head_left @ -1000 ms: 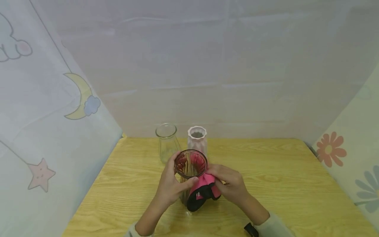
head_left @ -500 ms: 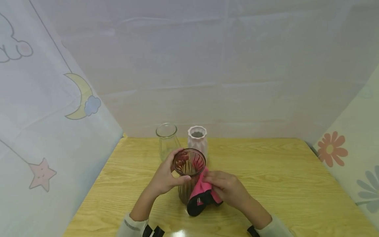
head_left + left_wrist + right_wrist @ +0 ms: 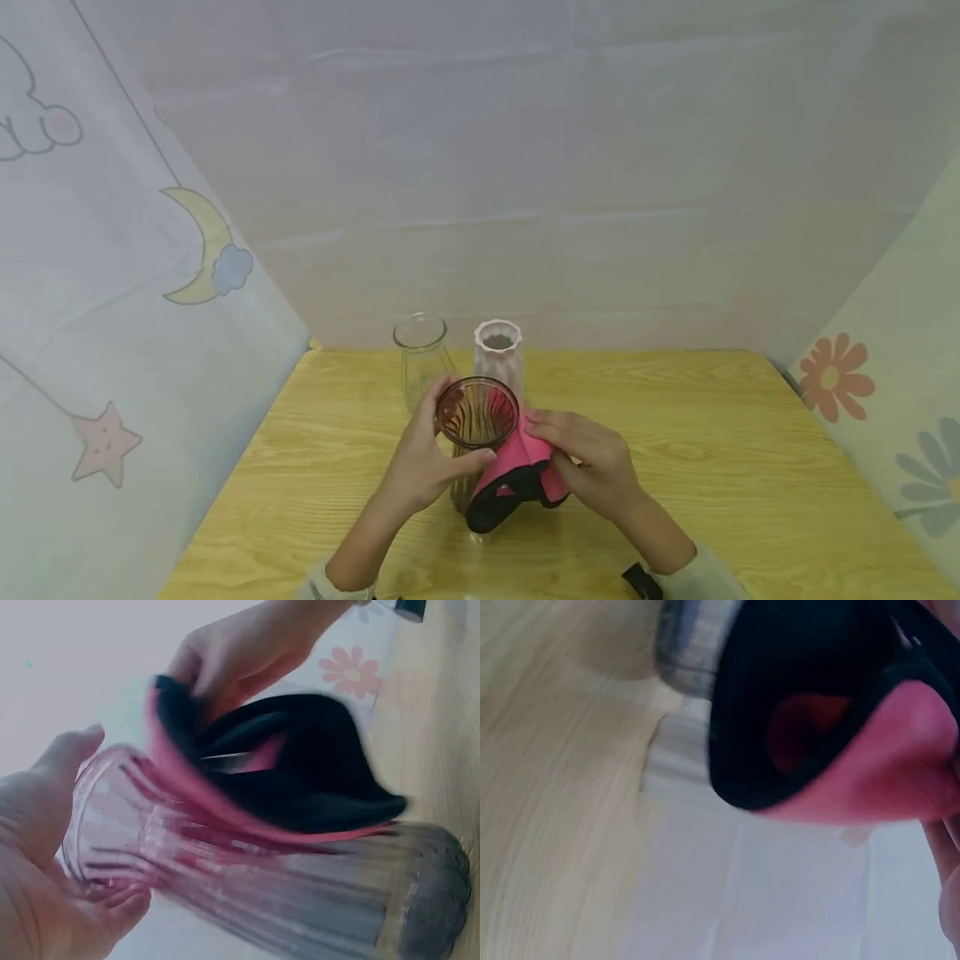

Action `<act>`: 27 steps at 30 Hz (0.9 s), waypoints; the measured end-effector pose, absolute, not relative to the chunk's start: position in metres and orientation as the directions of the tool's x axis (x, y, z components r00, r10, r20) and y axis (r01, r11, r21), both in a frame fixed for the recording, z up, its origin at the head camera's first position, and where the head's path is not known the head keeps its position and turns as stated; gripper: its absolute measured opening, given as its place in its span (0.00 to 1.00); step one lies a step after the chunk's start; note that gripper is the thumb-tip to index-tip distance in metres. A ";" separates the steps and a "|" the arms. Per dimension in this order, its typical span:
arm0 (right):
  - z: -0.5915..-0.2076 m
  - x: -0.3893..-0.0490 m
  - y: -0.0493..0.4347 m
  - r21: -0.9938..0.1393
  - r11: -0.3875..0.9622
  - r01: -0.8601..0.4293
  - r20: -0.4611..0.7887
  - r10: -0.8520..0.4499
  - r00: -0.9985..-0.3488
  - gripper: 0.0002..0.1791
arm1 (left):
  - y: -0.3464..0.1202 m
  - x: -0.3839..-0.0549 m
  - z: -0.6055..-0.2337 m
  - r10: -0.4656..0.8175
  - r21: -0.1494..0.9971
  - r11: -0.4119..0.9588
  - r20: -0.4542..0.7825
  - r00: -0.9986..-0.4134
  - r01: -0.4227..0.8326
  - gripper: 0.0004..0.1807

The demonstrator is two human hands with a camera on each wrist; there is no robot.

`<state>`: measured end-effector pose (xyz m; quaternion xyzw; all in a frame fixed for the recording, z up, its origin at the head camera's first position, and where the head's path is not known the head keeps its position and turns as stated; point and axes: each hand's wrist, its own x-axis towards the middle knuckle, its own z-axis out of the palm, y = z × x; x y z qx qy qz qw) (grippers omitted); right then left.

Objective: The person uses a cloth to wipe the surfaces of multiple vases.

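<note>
A smoky, ribbed glass vase (image 3: pixel 462 492) stands at the near middle of the table in the head view. My left hand (image 3: pixel 416 467) grips it just below the rim, thumb on the near side and fingers around the far side. On the vase's right side lies a pink cloth (image 3: pixel 521 454) with black edging and a dark underside, bunched into folds. My right hand (image 3: pixel 592 462) pinches the cloth near the rim. The left wrist view shows the cloth's dark open fold (image 3: pixel 307 795) along the vase's ribbed wall (image 3: pixel 322 900).
Behind the held vase stand a clear glass vase (image 3: pixel 422 367) on the left and a white fluted vase (image 3: pixel 498 364) on the right. Pale printed sheets (image 3: pixel 525 167) hang around the back and sides of the wooden table (image 3: pixel 675 433).
The cloth in my right hand slid down the vase's side, then came back up. My left hand and the vase have shifted slightly left.
</note>
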<state>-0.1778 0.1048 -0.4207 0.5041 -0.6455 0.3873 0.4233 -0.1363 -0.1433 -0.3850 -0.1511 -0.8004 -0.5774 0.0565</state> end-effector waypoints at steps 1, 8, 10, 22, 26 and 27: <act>-0.419 -0.179 0.103 -0.069 0.178 -0.982 0.951 -0.284 -0.119 0.12 | -0.141 -0.135 -0.384 0.152 0.910 0.296 0.257 -0.954 0.292 0.61; -0.423 -0.185 0.090 -0.081 0.094 -0.992 0.972 -0.215 -0.099 0.11 | -0.136 -0.136 -0.383 0.091 0.884 0.374 0.265 -0.960 0.279 0.55; -0.427 -0.185 0.089 -0.095 0.099 -0.991 0.969 -0.220 -0.115 0.11 | -0.137 -0.138 -0.382 0.112 0.877 0.382 0.269 -0.957 0.292 0.55; -0.443 -0.181 0.091 -0.134 0.190 -0.973 0.925 -0.328 -0.191 0.14 | -0.148 -0.149 -0.382 0.258 0.890 0.326 0.242 -0.935 0.320 0.54; -0.443 -0.178 0.094 -0.113 0.234 -0.966 0.889 -0.410 -0.203 0.16 | -0.153 -0.152 -0.382 0.315 0.890 0.296 0.252 -0.915 0.347 0.54; -0.444 -0.178 0.095 -0.114 0.246 -0.962 0.877 -0.430 -0.214 0.17 | -0.154 -0.153 -0.382 0.329 0.891 0.286 0.254 -0.910 0.353 0.53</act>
